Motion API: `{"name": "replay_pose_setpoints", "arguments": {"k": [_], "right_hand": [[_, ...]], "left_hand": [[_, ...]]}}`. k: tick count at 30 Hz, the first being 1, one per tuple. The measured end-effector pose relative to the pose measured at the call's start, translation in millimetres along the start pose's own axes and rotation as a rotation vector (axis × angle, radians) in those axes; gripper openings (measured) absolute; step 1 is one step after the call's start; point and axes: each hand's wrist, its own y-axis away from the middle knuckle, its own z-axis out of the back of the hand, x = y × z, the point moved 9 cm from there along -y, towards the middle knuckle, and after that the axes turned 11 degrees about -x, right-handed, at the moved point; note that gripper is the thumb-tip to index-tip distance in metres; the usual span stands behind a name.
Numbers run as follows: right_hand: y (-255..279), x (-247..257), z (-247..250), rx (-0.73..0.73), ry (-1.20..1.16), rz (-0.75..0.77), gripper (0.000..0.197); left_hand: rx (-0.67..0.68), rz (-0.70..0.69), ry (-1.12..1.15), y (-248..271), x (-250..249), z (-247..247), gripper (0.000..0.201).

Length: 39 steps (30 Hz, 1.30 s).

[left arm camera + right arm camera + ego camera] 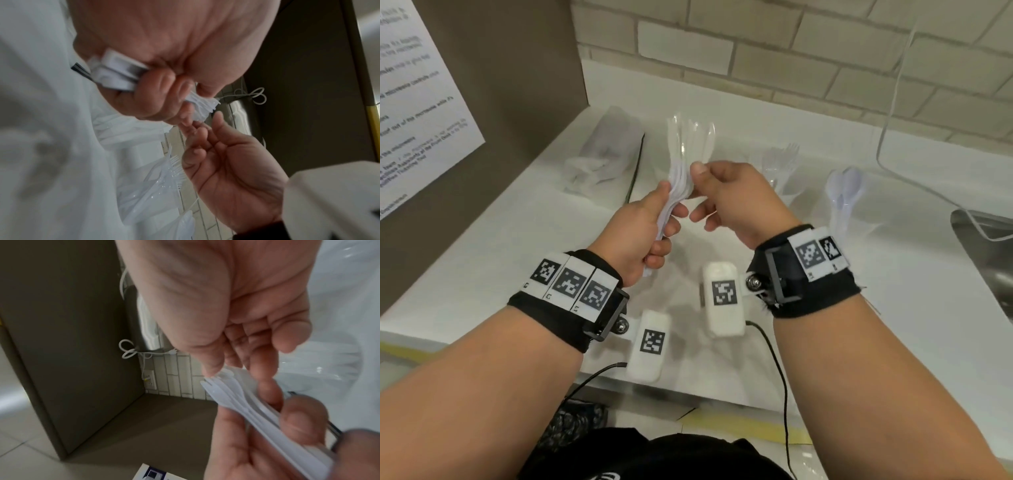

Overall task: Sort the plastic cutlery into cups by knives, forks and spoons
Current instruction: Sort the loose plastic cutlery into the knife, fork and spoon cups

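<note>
A: State the left hand [640,233].

B: It grips a bundle [685,164] of white plastic cutlery by the handles, fingers curled round them. The bundle fans up toward 12 o'clock, above the counter [517,246]. Utensil types in the bundle are hard to separate; the head view shows spoon bowls and flat blades overlapping, and the right wrist view shows a pronged tip.

A: And the right hand [736,202]?

B: At 3 o'clock of the bundle. Thumb and forefinger meet the bundle at mid-length; the remaining fingers hang loosely curled. Whether the pinch has isolated a single piece cannot be told: the contact is hidden behind the thumb and blurred in both wrist views.

A: Where are the cups?

B: A clear cup of forks [780,164] stands at 2 o'clock of the hands. A clear cup of spoons [844,195] stands at 3 o'clock, partly hidden by the right wrist. At 10 o'clock lies a translucent bag [602,150]; its contents are not legible.

A: Any cut-off items?

B: A metal sink [986,253] at the right edge is cropped.
</note>
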Motion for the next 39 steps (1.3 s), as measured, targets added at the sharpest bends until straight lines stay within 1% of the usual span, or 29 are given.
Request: {"name": "replay_pose_setpoints", "arguments": {"k": [3,6,8,10,13,14,15,17,20,24,26,28,31,33,35,36,37,39], "right_hand": [[5.0,-14.7,0.1,0.006,-0.144,-0.082,0.030],[10.3,-19.6,-1.4,0.036,-0.304,-0.162,0.018],[13.1,-20.7,-0.3,0.035,-0.392,-0.202,0.019],[14.7,-20.0,-0.6,0.028,-0.369,-0.170,0.020],[17.2,-16.0,-3.9,0.023,-0.247,-0.064,0.013],[17.3,-15.2,-4.1,0.017,-0.247,-0.061,0.006],[17.0,-15.6,-3.0,0.006,-0.264,-0.077,0.007],[16.6,-17.3,-0.5,-0.014,-0.337,-0.128,0.018],[15.0,-19.4,2.3,-0.047,-0.349,-0.120,0.018],[13.0,-23.3,4.9,-0.118,-0.295,-0.073,0.016],[12.2,-22.4,11.6,-0.167,-0.309,-0.069,0.018],[8.2,-16.0,29.1,-0.248,-0.298,-0.017,0.016],[1.9,8.8,75.6,-0.442,-0.257,0.172,0.015],[1.3,27.6,109.8,-0.585,-0.250,0.325,0.016],[-1.8,35.5,135.8,-0.696,-0.209,0.423,0.018],[-6.9,33.6,143.2,-0.721,-0.170,0.438,0.018],[-14.3,28.0,146.6,-0.722,-0.124,0.421,0.019],[-33.5,8.9,145.1,-0.671,-0.005,0.319,0.019]], "left_hand": [[-0.026,-0.047,-0.046,1.6,-0.2,-7.2,0.045],[-0.019,-0.123,-0.124,3.5,-3.3,-15.9,0.043],[-0.059,-0.183,-0.179,2.8,-7.5,-16.6,0.041],[-0.108,-0.229,-0.235,0.0,-10.9,-14.7,0.039],[-0.118,-0.244,-0.280,-2.9,-11.2,-15.1,0.030],[-0.123,-0.253,-0.288,-2.9,-11.3,-14.7,0.030],[-0.132,-0.271,-0.306,-2.6,-11.9,-13.8,0.033],[-0.158,-0.312,-0.346,-1.7,-13.2,-11.9,0.037],[-0.163,-0.335,-0.362,-1.3,-12.5,-11.8,0.034],[-0.165,-0.333,-0.351,-1.1,-12.6,-12.3,0.028],[-0.200,-0.305,-0.302,-1.5,-12.1,-8.0,0.024],[-0.257,-0.285,-0.256,-2.6,-13.0,0.5,0.020],[-0.300,-0.289,-0.247,-1.8,-16.3,9.5,0.020],[-0.298,-0.278,-0.255,-0.5,-16.6,11.0,0.023],[-0.278,-0.263,-0.254,1.1,-14.9,9.7,0.025],[-0.267,-0.262,-0.256,1.6,-14.0,8.8,0.025],[-0.260,-0.263,-0.259,2.2,-13.2,8.2,0.025],[-0.250,-0.267,-0.269,3.2,-12.3,7.5,0.027]]}}
